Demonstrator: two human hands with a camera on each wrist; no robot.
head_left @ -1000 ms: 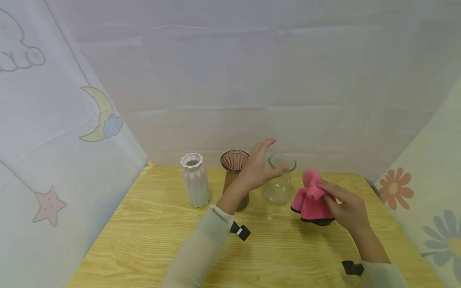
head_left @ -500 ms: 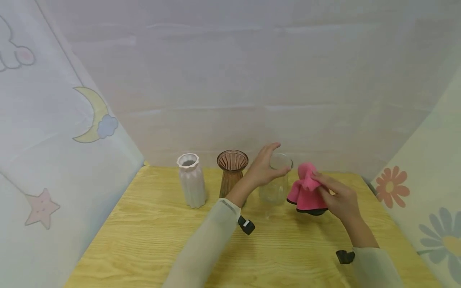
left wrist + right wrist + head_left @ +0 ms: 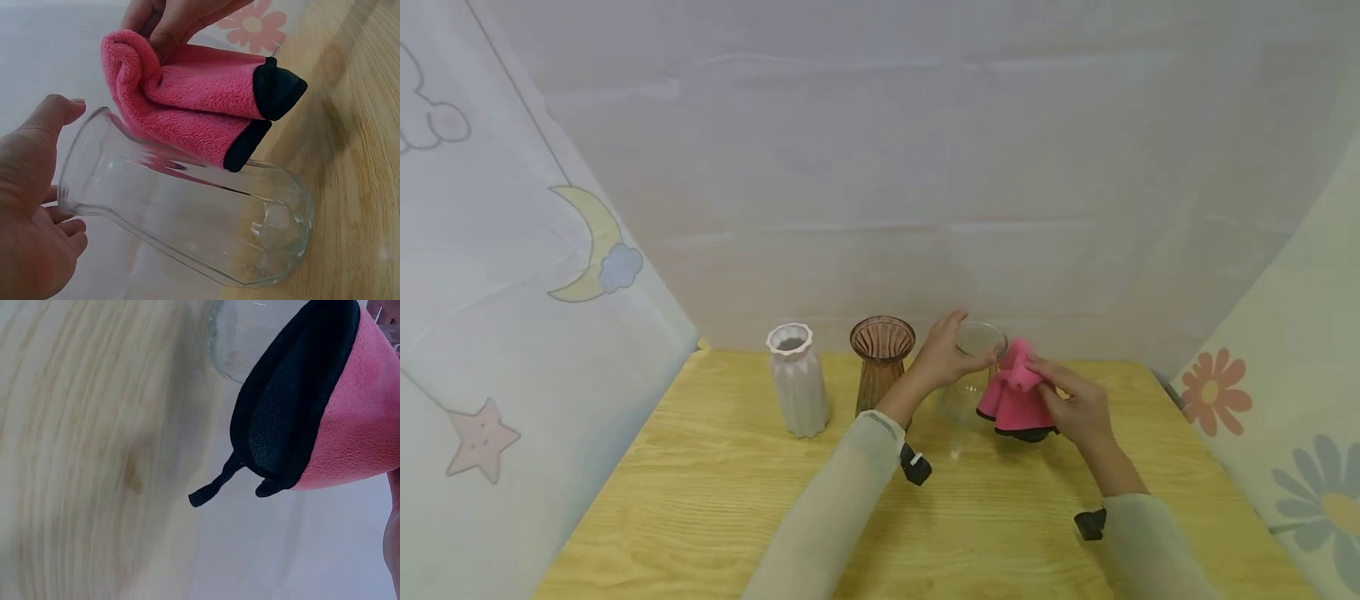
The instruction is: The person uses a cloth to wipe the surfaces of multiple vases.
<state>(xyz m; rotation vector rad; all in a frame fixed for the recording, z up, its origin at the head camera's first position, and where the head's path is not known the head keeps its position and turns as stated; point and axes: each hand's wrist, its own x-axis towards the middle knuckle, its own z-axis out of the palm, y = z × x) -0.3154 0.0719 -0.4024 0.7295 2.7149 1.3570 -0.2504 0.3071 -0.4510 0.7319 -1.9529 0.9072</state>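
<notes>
A clear glass vase (image 3: 958, 400) stands upright on the table. My left hand (image 3: 943, 354) is at its rim, thumb and fingers spread to either side; in the left wrist view the left hand's thumb (image 3: 59, 115) is just apart from the glass and the fingers curve behind the rim. My right hand (image 3: 1075, 408) pinches a pink cloth (image 3: 1018, 400) by its gathered top. Its black-edged lower end hangs loose, with a dark underside and a small black loop (image 3: 215, 487) in the right wrist view. The cloth overlaps the vase's right side.
Left of the glass vase stands a brown ribbed glass vase (image 3: 880, 362), partly behind the left forearm. Further left is a pale pink-white vase (image 3: 799, 387). The wooden table (image 3: 715, 500) meets a pale cloth backdrop at its back edge and printed walls on both sides.
My right hand has moved left with the pink cloth, up against the glass vase in the head view. My left hand has closed in slightly around the vase's rim.
</notes>
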